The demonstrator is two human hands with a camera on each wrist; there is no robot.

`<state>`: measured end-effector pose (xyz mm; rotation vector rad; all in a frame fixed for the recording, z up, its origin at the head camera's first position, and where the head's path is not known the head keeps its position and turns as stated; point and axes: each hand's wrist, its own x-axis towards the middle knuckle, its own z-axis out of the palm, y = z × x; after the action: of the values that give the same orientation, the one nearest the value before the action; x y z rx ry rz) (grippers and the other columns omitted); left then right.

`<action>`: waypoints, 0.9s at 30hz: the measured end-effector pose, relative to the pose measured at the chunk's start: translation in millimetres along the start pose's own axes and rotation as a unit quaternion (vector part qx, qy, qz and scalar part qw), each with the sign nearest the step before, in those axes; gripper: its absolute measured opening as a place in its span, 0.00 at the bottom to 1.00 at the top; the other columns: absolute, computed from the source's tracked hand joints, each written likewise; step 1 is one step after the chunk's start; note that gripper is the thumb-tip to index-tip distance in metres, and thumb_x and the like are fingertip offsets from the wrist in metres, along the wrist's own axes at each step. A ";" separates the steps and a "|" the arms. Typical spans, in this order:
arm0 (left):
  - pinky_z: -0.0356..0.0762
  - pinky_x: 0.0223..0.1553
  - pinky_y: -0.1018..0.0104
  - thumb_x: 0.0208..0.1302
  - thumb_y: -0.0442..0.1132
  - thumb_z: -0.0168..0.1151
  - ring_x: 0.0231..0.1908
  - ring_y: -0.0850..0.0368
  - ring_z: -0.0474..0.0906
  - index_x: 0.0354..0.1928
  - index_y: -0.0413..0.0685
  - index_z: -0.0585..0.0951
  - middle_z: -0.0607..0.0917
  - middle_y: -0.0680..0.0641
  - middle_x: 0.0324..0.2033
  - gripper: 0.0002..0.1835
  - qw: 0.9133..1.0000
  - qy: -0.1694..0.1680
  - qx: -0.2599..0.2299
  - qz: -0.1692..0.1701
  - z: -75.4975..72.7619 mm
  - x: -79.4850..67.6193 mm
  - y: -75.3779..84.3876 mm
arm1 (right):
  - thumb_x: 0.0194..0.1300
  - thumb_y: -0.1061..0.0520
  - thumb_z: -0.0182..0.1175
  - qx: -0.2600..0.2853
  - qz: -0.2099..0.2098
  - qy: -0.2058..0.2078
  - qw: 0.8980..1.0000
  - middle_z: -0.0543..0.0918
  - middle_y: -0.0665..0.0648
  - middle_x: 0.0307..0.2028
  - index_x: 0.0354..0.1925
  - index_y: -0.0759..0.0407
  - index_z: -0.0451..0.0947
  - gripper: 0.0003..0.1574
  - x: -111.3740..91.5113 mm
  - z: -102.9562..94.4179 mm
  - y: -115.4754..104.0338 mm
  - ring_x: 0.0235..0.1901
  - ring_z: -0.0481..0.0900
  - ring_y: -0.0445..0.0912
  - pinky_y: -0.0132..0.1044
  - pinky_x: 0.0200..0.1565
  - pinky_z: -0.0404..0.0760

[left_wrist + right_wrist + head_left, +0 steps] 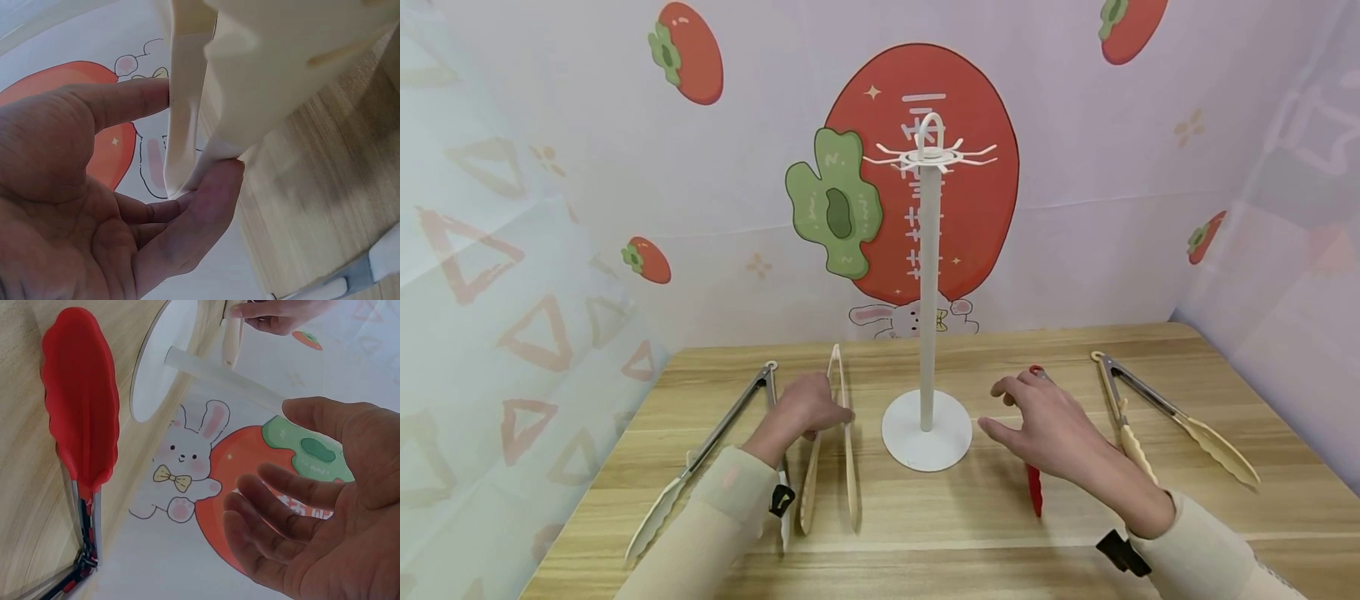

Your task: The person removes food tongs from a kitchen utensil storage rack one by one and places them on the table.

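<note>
My left hand (808,407) pinches a pair of beige tongs (852,479) between thumb and fingers. In the left wrist view the thumb lies against one arm of these tongs (186,106) and the fingers against the other. The tongs stand with their hinge end up and away from me, the two arms slightly spread. My right hand (1051,421) hovers with relaxed, slightly bent fingers above red-tipped tongs (1034,490), holding nothing. The right wrist view shows the red scalloped head of the tongs (81,400) on the table, apart from that hand (300,519).
A white stand (929,292) with a round base and a ring of hooks on top rises between the hands. Metal tongs with whitish heads (722,433) lie at the left, metal tongs with cream heads (1150,400) at the right. A printed cloth (760,167) hangs behind the wooden table (925,517).
</note>
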<state>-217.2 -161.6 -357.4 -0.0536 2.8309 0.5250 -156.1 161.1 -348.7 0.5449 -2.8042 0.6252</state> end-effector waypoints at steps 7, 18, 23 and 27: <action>0.83 0.24 0.60 0.56 0.47 0.75 0.17 0.51 0.83 0.24 0.44 0.74 0.78 0.46 0.20 0.19 1.000 -0.013 -0.002 -0.006 2.5 2.6 0.2 | 0.59 0.48 0.73 0.000 -0.007 0.001 1.000 0.82 0.53 0.37 0.45 0.57 0.82 0.21 -0.9 -0.7 -0.1 0.38 0.80 0.51 0.51 0.38 0.79; 0.82 0.23 0.61 0.58 0.49 0.75 0.17 0.51 0.83 0.22 0.46 0.72 0.68 0.53 0.12 0.22 0.999 -0.032 0.005 -0.010 6.8 5.5 -2.8 | 0.59 0.48 0.73 0.002 -0.003 0.001 1.000 0.83 0.53 0.38 0.47 0.58 0.82 0.22 -0.3 -1.1 0.0 0.39 0.81 0.51 0.52 0.39 0.79; 0.83 0.23 0.60 0.58 0.49 0.75 0.16 0.52 0.82 0.24 0.45 0.73 0.69 0.52 0.13 0.21 0.999 -0.033 0.008 -0.007 8.1 5.1 -3.7 | 0.60 0.48 0.72 0.003 -0.004 0.003 1.000 0.82 0.53 0.38 0.48 0.58 0.82 0.22 0.1 -1.0 0.7 0.39 0.81 0.51 0.53 0.40 0.78; 0.83 0.24 0.60 0.58 0.49 0.75 0.16 0.52 0.81 0.27 0.42 0.75 0.74 0.49 0.16 0.21 0.999 -0.036 0.010 -0.008 9.5 5.3 -4.3 | 0.60 0.48 0.72 0.004 -0.001 0.000 1.000 0.83 0.53 0.39 0.48 0.58 0.82 0.22 0.0 -1.1 0.6 0.40 0.81 0.50 0.53 0.40 0.78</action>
<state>-219.5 -162.1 -368.8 -0.0521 2.7637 0.4858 -156.2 162.1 -347.9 0.5491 -2.8024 0.6369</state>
